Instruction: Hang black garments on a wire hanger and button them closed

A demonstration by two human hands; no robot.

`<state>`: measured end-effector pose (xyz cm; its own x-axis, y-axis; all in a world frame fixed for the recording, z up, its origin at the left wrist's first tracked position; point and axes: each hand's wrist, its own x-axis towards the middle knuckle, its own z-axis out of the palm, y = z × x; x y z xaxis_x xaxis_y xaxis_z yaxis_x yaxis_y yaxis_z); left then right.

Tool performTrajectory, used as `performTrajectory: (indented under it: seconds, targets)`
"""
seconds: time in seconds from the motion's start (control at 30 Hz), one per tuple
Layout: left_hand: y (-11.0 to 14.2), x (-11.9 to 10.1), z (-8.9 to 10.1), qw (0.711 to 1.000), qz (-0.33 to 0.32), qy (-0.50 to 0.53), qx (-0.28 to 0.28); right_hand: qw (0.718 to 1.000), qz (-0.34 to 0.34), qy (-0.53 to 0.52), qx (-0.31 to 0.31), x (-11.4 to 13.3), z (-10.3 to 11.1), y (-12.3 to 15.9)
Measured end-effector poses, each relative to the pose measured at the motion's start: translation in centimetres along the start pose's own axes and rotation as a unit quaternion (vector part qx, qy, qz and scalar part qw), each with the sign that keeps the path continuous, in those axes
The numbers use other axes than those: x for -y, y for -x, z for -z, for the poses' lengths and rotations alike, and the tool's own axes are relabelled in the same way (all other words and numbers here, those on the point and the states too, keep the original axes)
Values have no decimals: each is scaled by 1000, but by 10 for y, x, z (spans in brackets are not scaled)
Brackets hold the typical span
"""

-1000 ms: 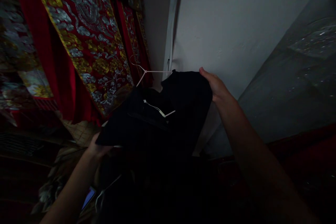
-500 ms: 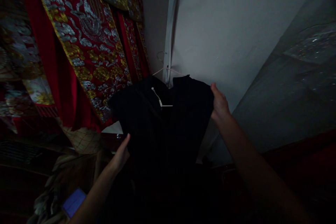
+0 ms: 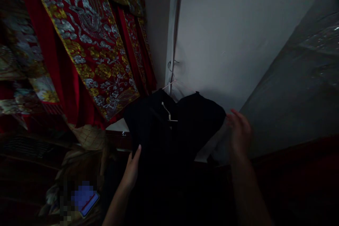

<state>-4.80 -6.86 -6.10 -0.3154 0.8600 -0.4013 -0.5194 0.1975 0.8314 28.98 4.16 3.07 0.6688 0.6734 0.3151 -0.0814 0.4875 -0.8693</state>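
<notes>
- Main item: a near-black cloth garment with an open V-shaped neck, front towards the wearer of the camera. It sits on a thin pale hanger in front of a plain whitish wall.
- Hanger: its curved top lies at a small dark peg beside a narrow pale vertical strip. It looks caught there; too dim to confirm.
- Inside the neck: a small white tag on a looped string; a short length of pale bar shows just below it.
- Left hand: thumb laid over the garment's left edge, low down; fingers mostly hidden. Judged a light, nearly closed hold on the cloth.
- Right hand: fingers loosely curled and partly spread, tips at the outer end of the right shoulder. Blurred; cannot tell whether it pinches cloth or only touches.
- Progress, as judged: done, garment on the hanger, both shoulders spread and roughly level; probably also hanger on peg. Left over: hands not yet clear of the cloth; lower part too dark to assess.
- Surroundings: red cloth with silver and gold embroidery to the left; lit rectangular screen below it.
</notes>
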Motion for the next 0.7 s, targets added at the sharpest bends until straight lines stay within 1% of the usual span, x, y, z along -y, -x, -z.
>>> performTrajectory:
  seconds: [0.03,0.07,0.1,0.13,0.17,0.2,0.23,0.27,0.3,0.33,0.4,0.47,0.53,0.63,0.7]
  targets:
    - [4,2,4,1000,4,9,11,998,17,8,-68,-4,10,14]
    - [9,4,7,1000,12,16,19,994,15,3,-110,-10,18,34]
    - [14,6,10,999,22,20,21,993,-7,0,-116,-16,25,57]
    - [19,8,11,999,31,19,20,995,-46,6,-91,-23,28,83]
    - [25,9,12,999,37,12,18,994,-109,19,-20,-30,28,110]
    - [30,10,12,999,43,-2,19,979,-186,27,79,-37,25,136]
    - [35,11,11,998,45,-19,24,949,-258,31,179,-43,19,158]
    - [40,11,9,998,44,-39,37,917,-306,40,254,-48,10,176]
    - [44,10,8,996,40,-57,51,900,-321,47,292,-51,0,189]
    - [47,9,7,995,38,-74,61,890,-320,54,321,-52,-9,196]
    - [51,6,5,993,38,-95,65,894,-284,67,342,-51,-24,200]
    - [53,4,5,992,49,-97,62,896,-254,77,355,-48,-30,198]
    - [55,2,4,992,60,-87,64,895,-250,84,359,-47,-28,197]
    - [58,0,4,991,78,-80,74,899,-248,85,350,-46,-20,198]
    - [61,-1,4,990,88,-78,79,899,-240,79,357,-45,-16,197]
